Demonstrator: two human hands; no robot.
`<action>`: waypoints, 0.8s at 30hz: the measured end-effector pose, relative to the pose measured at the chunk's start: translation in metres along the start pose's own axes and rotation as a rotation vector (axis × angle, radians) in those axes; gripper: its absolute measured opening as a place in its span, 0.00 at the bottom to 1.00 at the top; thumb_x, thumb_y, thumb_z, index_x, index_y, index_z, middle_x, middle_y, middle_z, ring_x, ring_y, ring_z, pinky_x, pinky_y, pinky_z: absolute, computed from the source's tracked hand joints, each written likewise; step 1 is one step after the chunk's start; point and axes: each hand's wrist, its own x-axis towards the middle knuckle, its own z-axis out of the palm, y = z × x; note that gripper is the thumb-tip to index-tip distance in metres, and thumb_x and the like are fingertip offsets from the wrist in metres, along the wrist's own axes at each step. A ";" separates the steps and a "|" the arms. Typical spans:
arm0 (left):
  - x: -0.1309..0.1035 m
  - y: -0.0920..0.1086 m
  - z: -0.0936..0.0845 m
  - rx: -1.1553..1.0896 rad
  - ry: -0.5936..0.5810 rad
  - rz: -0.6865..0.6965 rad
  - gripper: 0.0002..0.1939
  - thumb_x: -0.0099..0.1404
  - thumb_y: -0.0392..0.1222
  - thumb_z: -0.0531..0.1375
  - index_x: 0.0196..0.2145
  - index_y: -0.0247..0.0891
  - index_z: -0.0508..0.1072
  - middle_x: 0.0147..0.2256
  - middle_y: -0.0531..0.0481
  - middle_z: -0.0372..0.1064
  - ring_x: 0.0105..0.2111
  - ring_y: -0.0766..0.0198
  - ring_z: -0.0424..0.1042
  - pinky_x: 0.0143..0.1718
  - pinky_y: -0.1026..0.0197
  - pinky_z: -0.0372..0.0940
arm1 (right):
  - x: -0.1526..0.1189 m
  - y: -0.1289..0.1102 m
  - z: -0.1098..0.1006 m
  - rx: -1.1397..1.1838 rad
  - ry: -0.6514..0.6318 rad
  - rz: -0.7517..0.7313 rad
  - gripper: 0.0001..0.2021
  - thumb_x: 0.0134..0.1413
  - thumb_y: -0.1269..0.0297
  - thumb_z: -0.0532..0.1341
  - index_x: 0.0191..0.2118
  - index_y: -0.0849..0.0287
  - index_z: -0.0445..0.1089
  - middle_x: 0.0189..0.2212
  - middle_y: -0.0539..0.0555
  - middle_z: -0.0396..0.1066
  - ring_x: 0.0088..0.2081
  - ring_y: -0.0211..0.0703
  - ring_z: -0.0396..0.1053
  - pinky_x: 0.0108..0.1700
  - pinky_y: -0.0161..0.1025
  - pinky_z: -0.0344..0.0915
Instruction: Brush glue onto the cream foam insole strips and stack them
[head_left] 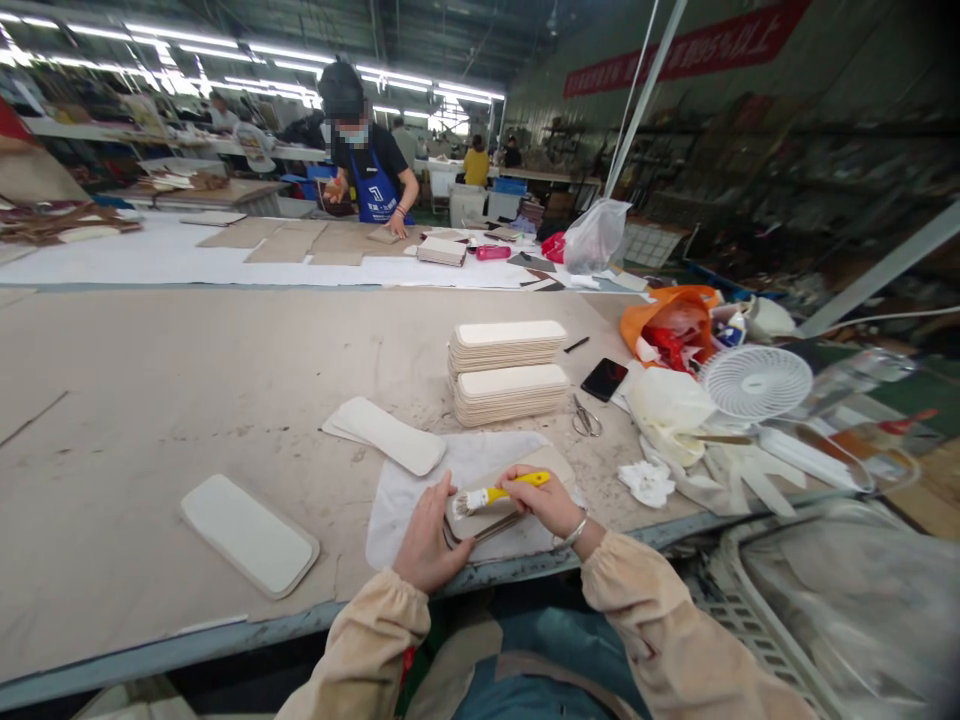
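My right hand [541,498] is closed around the yellow handle of a brush [517,484]. White-coated bristles rest on a grey-beige rounded panel [487,522] near the table's front edge. My left hand [430,535] lies at the panel's left end, thumb and fingers apart, steadying its edge. Under the panel spreads a whitish sheet [386,510]. Two pale rounded strips [394,436] overlap just beyond my left hand, and another pale strip [251,535] lies farther left. Behind the sheet stand two neat stacks of similar strips, a nearer one [511,395] and a farther one [508,345].
Scissors [586,418], a black phone [604,379] and crumpled tissue [646,483] lie to the right. Beyond them are an orange bag [660,312], a white fan [756,382] and gloves [750,475]. A person [373,165] works across the table. A plastic-lined basket [757,610] stands lower right.
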 end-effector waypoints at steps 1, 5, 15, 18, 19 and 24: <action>0.000 0.000 0.000 0.001 -0.002 0.003 0.48 0.52 0.38 0.60 0.64 0.38 0.37 0.52 0.39 0.57 0.53 0.49 0.59 0.56 0.41 0.55 | 0.000 0.000 -0.004 -0.011 0.018 -0.001 0.10 0.48 0.58 0.60 0.29 0.60 0.71 0.12 0.44 0.58 0.17 0.32 0.53 0.21 0.32 0.50; 0.000 0.000 -0.001 0.017 -0.010 0.011 0.48 0.53 0.39 0.59 0.64 0.39 0.36 0.53 0.39 0.57 0.54 0.48 0.58 0.57 0.41 0.53 | -0.003 0.002 -0.029 -0.062 0.106 -0.002 0.09 0.48 0.59 0.59 0.29 0.59 0.71 0.13 0.44 0.58 0.18 0.33 0.54 0.22 0.32 0.50; 0.001 -0.002 -0.001 0.061 0.007 0.036 0.45 0.54 0.41 0.59 0.64 0.37 0.39 0.52 0.39 0.60 0.53 0.50 0.61 0.55 0.44 0.56 | -0.014 0.014 -0.098 -0.153 0.307 -0.006 0.11 0.50 0.58 0.57 0.30 0.60 0.70 0.14 0.44 0.57 0.18 0.33 0.52 0.21 0.32 0.48; 0.001 -0.003 0.000 0.065 -0.004 0.032 0.46 0.54 0.40 0.59 0.64 0.37 0.39 0.52 0.39 0.59 0.53 0.50 0.60 0.56 0.44 0.56 | -0.016 0.015 -0.113 -0.177 0.369 -0.003 0.12 0.49 0.57 0.57 0.31 0.61 0.71 0.14 0.44 0.57 0.18 0.34 0.53 0.22 0.33 0.49; 0.001 -0.003 0.000 0.068 -0.009 0.030 0.46 0.54 0.40 0.59 0.64 0.37 0.39 0.53 0.39 0.59 0.54 0.50 0.60 0.56 0.44 0.56 | -0.016 0.015 -0.117 -0.184 0.389 -0.004 0.12 0.49 0.57 0.57 0.31 0.61 0.71 0.14 0.44 0.57 0.18 0.34 0.53 0.22 0.33 0.49; 0.001 -0.004 0.001 0.078 -0.019 0.017 0.46 0.54 0.40 0.59 0.64 0.37 0.39 0.53 0.39 0.58 0.54 0.50 0.59 0.57 0.44 0.55 | -0.020 0.011 -0.122 -0.210 0.458 -0.036 0.12 0.48 0.56 0.58 0.30 0.61 0.71 0.13 0.45 0.57 0.18 0.34 0.53 0.22 0.33 0.49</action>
